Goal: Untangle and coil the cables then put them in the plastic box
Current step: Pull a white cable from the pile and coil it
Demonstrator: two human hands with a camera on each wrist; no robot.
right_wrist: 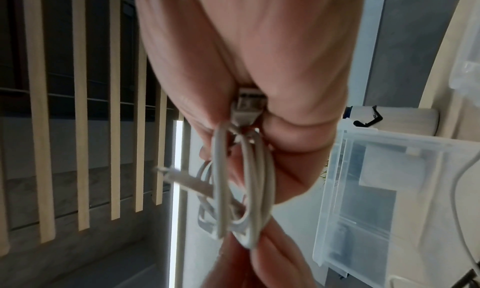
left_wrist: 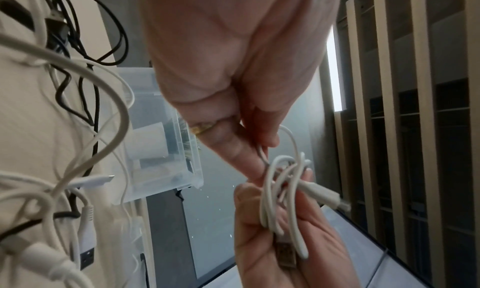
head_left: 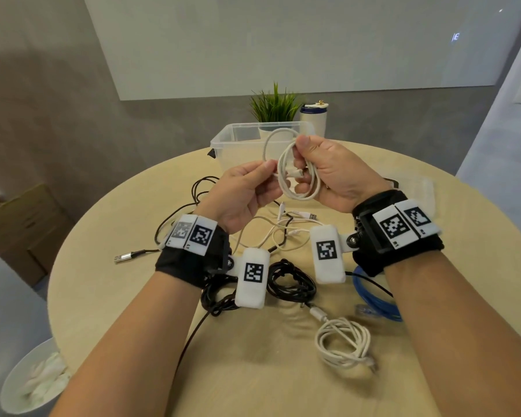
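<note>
Both hands held one white cable (head_left: 298, 173): right hand (head_left: 334, 173) gripped its coil, left hand (head_left: 244, 194) pinched the loose strand beside it.

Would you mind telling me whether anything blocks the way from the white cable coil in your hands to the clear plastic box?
Nothing visible does: the coiled white cable is held up just in front of the lidless clear plastic box; the other cables lie lower on the table.

one plastic box (head_left: 223, 139), two hands, several cables
</note>
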